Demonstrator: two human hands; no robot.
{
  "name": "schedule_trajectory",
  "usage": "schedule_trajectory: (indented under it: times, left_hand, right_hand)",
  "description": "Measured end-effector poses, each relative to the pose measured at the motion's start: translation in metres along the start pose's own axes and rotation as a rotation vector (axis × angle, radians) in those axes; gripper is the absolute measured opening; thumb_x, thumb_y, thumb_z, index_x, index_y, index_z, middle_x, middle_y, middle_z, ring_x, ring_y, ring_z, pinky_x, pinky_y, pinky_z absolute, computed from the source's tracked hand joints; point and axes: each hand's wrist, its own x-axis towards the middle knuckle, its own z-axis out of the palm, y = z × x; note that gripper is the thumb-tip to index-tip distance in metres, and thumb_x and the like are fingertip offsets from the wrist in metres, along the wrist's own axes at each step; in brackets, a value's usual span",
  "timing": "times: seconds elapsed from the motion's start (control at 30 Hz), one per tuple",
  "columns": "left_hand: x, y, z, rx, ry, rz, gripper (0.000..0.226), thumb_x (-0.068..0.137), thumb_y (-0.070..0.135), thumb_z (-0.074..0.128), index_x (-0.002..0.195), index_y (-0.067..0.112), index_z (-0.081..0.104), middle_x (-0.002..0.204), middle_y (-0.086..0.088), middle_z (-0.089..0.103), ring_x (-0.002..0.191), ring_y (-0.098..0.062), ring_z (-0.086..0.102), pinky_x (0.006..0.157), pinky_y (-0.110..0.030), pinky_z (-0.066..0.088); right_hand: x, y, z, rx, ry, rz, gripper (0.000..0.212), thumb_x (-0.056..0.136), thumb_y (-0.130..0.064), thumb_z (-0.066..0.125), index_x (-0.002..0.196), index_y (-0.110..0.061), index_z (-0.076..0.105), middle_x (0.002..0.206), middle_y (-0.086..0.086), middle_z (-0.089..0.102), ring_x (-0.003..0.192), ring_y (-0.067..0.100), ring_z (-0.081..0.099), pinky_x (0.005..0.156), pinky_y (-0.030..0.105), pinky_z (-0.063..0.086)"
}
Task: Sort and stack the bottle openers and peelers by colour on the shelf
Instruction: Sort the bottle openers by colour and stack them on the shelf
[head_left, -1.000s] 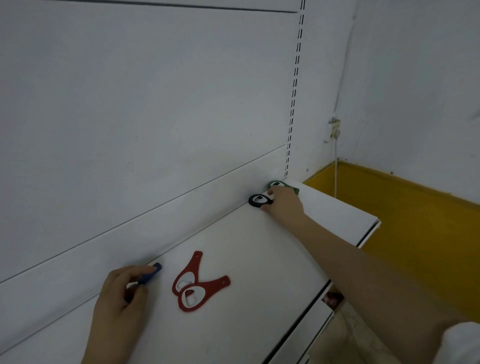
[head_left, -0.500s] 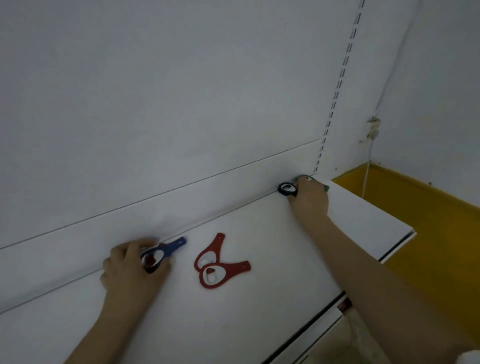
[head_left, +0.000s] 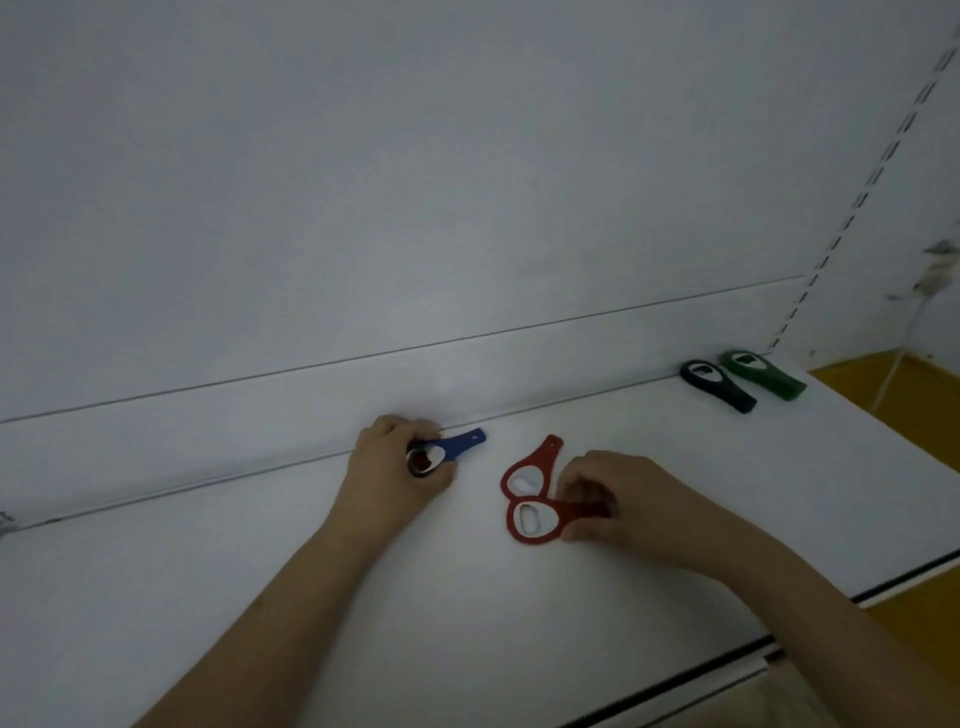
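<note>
Left hand (head_left: 387, 470): fingers curled, pinching the flat blue plastic bottle opener (head_left: 453, 448) at its ring end.
Right hand (head_left: 618, 501): fingers closed on the handle of the nearer flat red bottle opener (head_left: 535, 522).

no readable text, label, brand or number on any visible surface

A white back panel (head_left: 415, 182) rises behind everything, with a thin horizontal seam (head_left: 467, 338) low across it. At the panel's right edge runs a slotted upright strip (head_left: 852, 213), leaning in the wide view. Right of the strip, a small wall fitting (head_left: 935, 265) drops a pale cord (head_left: 891, 374) across a yellow surface (head_left: 883, 374).
</note>
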Motion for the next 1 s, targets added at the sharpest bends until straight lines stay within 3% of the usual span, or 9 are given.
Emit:
schedule_trajectory:
  times: [0.13,0.27,0.33,0.4,0.5,0.6,0.67,0.8,1.0]
  left_hand:
    - [0.002,0.003,-0.011,-0.054,-0.010,0.027,0.025,0.079,0.028,0.078,0.104,0.026,0.073,0.099,0.012,0.063,0.093,0.004,0.052,0.078,-0.001,0.036]
    - [0.002,-0.005,-0.033,-0.004,-0.050,0.045,0.021,0.080,0.048,0.074,0.097,0.035,0.071,0.093,0.014,0.064,0.090,-0.004,0.055,0.080,-0.018,0.047]
    - [-0.003,-0.013,-0.048,0.051,-0.089,0.032,0.019,0.081,0.040,0.075,0.096,0.040,0.065,0.099,0.011,0.062,0.096,-0.008,0.053,0.083,-0.020,0.044]
    - [-0.012,-0.022,-0.061,0.104,-0.101,0.017,0.025,0.082,0.037,0.075,0.101,0.045,0.061,0.105,0.008,0.059,0.100,-0.011,0.051,0.088,-0.023,0.042]
    - [-0.028,-0.039,-0.072,0.143,-0.079,-0.016,0.028,0.081,0.049,0.067,0.107,0.039,0.066,0.106,0.008,0.059,0.100,-0.011,0.053,0.090,-0.028,0.045]
    - [-0.042,-0.054,-0.075,0.170,-0.064,-0.056,0.040,0.073,0.066,0.054,0.103,0.042,0.065,0.104,0.012,0.061,0.100,-0.010,0.053,0.088,-0.027,0.045]
    - [-0.049,-0.058,-0.075,0.177,-0.034,-0.074,0.042,0.073,0.062,0.057,0.106,0.038,0.066,0.106,0.011,0.061,0.102,-0.011,0.052,0.090,-0.025,0.044]
    - [-0.057,-0.061,-0.072,0.153,0.056,-0.093,0.032,0.080,0.036,0.074,0.111,0.028,0.069,0.105,0.010,0.057,0.103,-0.012,0.051,0.086,-0.009,0.033]
    - [-0.061,-0.056,-0.073,0.086,0.187,-0.156,0.031,0.080,0.027,0.077,0.110,0.026,0.070,0.105,0.009,0.053,0.106,-0.015,0.047,0.092,-0.021,0.034]
  right_hand:
    - [0.002,0.003,0.002,-0.080,-0.033,-0.101,0.020,0.087,-0.045,0.067,0.097,-0.041,0.049,0.095,-0.025,0.048,0.094,-0.011,0.045,0.077,0.007,0.035]
    - [0.017,0.012,-0.013,-0.115,0.092,-0.181,0.019,0.090,-0.039,0.064,0.106,-0.034,0.056,0.102,-0.024,0.050,0.099,-0.004,0.044,0.084,0.013,0.037]
    - [0.030,0.014,-0.021,-0.137,0.130,-0.219,0.020,0.090,-0.036,0.065,0.107,-0.027,0.061,0.101,-0.020,0.053,0.096,0.000,0.045,0.085,0.014,0.036]
    - [0.043,0.017,-0.022,-0.212,0.096,-0.274,0.017,0.091,-0.033,0.066,0.106,-0.026,0.062,0.101,-0.019,0.054,0.093,0.002,0.044,0.083,0.017,0.035]
    - [0.056,0.023,-0.017,-0.281,0.010,-0.333,0.020,0.090,-0.038,0.067,0.109,-0.033,0.059,0.105,-0.021,0.052,0.096,0.003,0.045,0.086,0.022,0.037]
    - [0.065,0.026,-0.018,-0.233,-0.040,-0.323,0.037,0.084,-0.042,0.072,0.118,-0.033,0.061,0.114,-0.024,0.050,0.105,0.001,0.045,0.096,0.015,0.034]
    - [0.073,0.023,-0.021,-0.226,-0.083,-0.334,0.035,0.082,-0.040,0.075,0.115,-0.033,0.063,0.111,-0.025,0.052,0.104,-0.002,0.047,0.094,0.013,0.034]
    - [0.078,0.012,-0.021,-0.248,-0.141,-0.325,0.023,0.085,-0.040,0.072,0.103,-0.030,0.060,0.099,-0.020,0.054,0.095,-0.002,0.048,0.085,0.018,0.040]
    - [0.072,-0.003,-0.007,-0.316,-0.153,-0.324,0.020,0.093,-0.049,0.056,0.101,-0.031,0.050,0.098,-0.017,0.047,0.089,0.000,0.045,0.080,0.017,0.039]
